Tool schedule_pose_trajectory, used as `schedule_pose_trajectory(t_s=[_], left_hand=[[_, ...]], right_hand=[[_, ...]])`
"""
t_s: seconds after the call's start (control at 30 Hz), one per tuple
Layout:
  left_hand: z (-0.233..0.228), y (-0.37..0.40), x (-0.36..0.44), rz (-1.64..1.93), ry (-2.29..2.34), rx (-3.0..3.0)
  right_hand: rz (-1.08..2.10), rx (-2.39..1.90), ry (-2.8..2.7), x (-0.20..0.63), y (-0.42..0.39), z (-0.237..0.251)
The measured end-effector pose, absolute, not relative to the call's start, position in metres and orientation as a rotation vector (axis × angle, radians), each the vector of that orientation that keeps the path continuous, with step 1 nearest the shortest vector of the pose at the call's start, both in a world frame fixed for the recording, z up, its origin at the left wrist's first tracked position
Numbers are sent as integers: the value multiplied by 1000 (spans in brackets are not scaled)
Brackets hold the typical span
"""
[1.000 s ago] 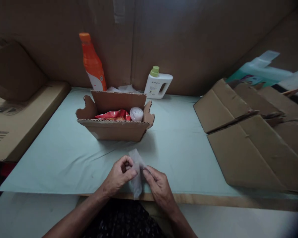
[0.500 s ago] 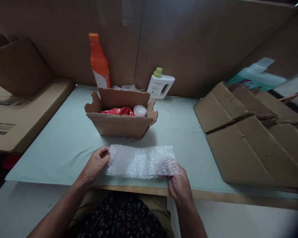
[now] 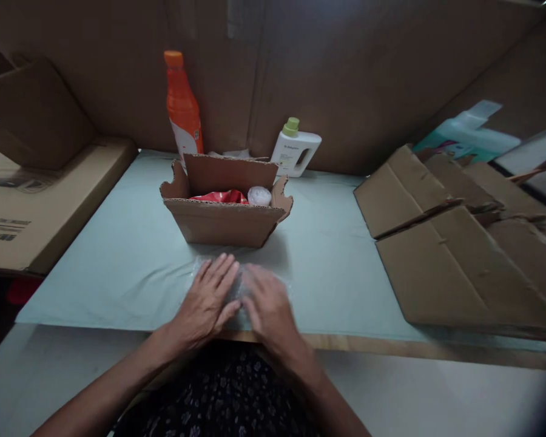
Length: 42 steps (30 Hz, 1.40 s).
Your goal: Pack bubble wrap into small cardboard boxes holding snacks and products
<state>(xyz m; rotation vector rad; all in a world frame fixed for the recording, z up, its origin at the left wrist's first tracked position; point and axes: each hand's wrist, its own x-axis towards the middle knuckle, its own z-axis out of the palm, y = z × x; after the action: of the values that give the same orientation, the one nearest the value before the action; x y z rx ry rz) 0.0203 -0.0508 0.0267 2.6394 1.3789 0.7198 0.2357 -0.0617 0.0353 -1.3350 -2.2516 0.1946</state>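
A sheet of bubble wrap (image 3: 237,285) lies flat on the pale green cloth near the table's front edge, mostly covered by my hands. My left hand (image 3: 208,295) rests palm down on its left part, fingers stretched out. Beside it my right hand (image 3: 269,303), slightly blurred, lies palm down on the wrap with its fingers extended. Just beyond them stands an open cardboard box (image 3: 225,224), flaps up. Inside the box are a red packet (image 3: 222,196) and a roundish bundle in clear wrap (image 3: 259,196); their lower parts are hidden.
Behind the box stand an orange bottle (image 3: 183,109) and a white jug with a green cap (image 3: 293,149). Large cardboard boxes (image 3: 464,267) fill the right side, with a teal bottle (image 3: 473,133) behind. A flat carton (image 3: 73,200) lies at the left.
The bubble wrap went from being held up by its two ends to lying on the cloth. Both hands let go of the ends, came together and flattened onto it.
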Motion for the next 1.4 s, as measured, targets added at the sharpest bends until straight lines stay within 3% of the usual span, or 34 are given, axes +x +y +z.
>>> schedule_pose_trajectory(t_s=[0.17, 0.37, 0.5, 0.7, 0.9, 1.1, 1.3, 1.4], left_hand=[[-12, -53, -18, 242, 1446, 2665], [7, -51, -53, 465, 1753, 2375], [18, -31, -22, 351, 2020, 2208], [17, -27, -6, 386, 2009, 2205], [21, -27, 2, 560, 1875, 2253], [22, -15, 33, 729, 1717, 2318], [24, -81, 13, 860, 1198, 1814], [15, -96, 16, 855, 1341, 1748]], right_hand=[[235, -1362, -2495, 263, -67, -4], [144, -1658, -2132, 342, -79, 1], [295, -1636, -2093, 327, -58, 10], [308, -1702, -2051, 303, -41, 8], [799, -1667, -1758, 303, -88, 35], [1591, -1473, -1385, 297, -150, 47], [1716, -1301, -854, 249, -120, 35], [1774, -1200, -891, 238, -93, 32]])
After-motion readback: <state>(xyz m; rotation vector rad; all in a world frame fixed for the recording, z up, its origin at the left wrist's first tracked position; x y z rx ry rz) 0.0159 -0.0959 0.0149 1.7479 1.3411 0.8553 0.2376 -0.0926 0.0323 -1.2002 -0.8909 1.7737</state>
